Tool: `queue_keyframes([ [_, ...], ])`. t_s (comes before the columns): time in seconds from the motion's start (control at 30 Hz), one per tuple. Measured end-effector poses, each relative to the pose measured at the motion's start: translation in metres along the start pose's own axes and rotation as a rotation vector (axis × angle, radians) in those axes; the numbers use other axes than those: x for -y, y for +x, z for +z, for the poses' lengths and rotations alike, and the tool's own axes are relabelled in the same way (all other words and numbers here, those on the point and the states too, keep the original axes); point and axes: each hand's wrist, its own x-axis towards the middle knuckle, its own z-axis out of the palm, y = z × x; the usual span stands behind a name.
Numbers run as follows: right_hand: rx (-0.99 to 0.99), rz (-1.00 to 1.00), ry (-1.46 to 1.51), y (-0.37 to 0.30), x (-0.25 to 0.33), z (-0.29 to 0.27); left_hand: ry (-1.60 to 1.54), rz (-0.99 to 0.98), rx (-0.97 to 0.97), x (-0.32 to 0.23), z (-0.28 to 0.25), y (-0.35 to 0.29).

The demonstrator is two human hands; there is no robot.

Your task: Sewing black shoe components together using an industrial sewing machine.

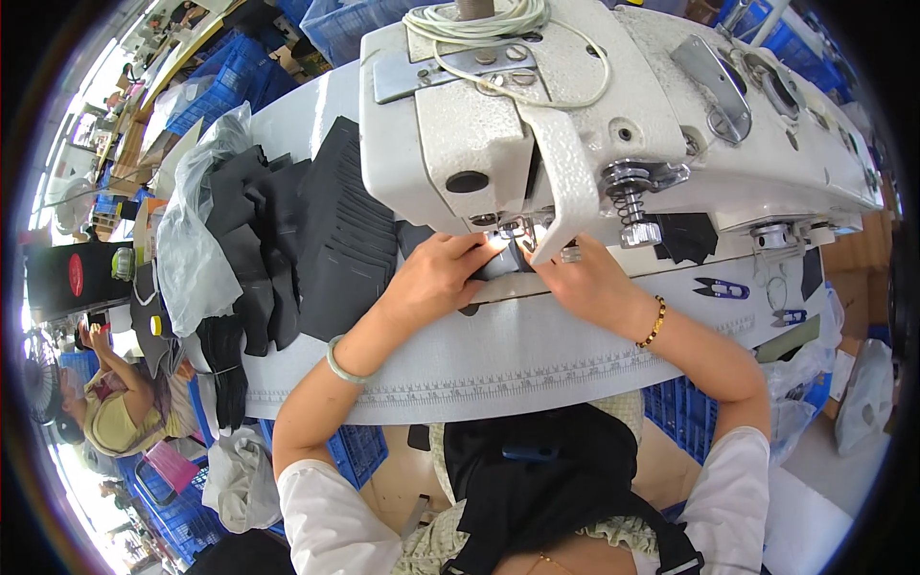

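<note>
A white sewing machine (pixel 479 125) fills the upper middle, its needle area brightly lit. Under it lies a small dark grey fabric piece (pixel 500 263), partly covered by my fingers. My left hand (pixel 433 276) pinches the left side of this piece between thumb and fingers. From the right, my right hand (pixel 586 280), with a ring on one finger, grips the piece's other side close to the needle; a white machine part partly hides its fingertips. Left of my left hand stands a fanned stack of dark grey fabric pieces (pixel 347 230).
More dark pieces (pixel 251 240) and a clear plastic bag (pixel 196 259) lie farther left. Thread snips (pixel 721 288) rest at the right. A printed ruler strip (pixel 498 377) runs along the table's near edge. At far left, another person (pixel 129 407) sits.
</note>
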Motion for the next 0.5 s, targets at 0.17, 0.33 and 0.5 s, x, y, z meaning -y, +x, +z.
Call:
queue_keyframes([
  [0.17, 0.077, 0.101, 0.043, -0.003, -0.002, -0.006, 0.018, -0.041, 0.026, -0.012, -0.008, 0.006],
  [0.33, 0.04, 0.21, 0.061, -0.001, 0.005, -0.018, 0.159, -0.05, 0.05, -0.03, -0.016, 0.004],
  [0.5, 0.025, 0.186, 0.028, -0.002, 0.007, -0.016, 0.156, 0.044, -0.002, -0.022, -0.01, 0.005],
])
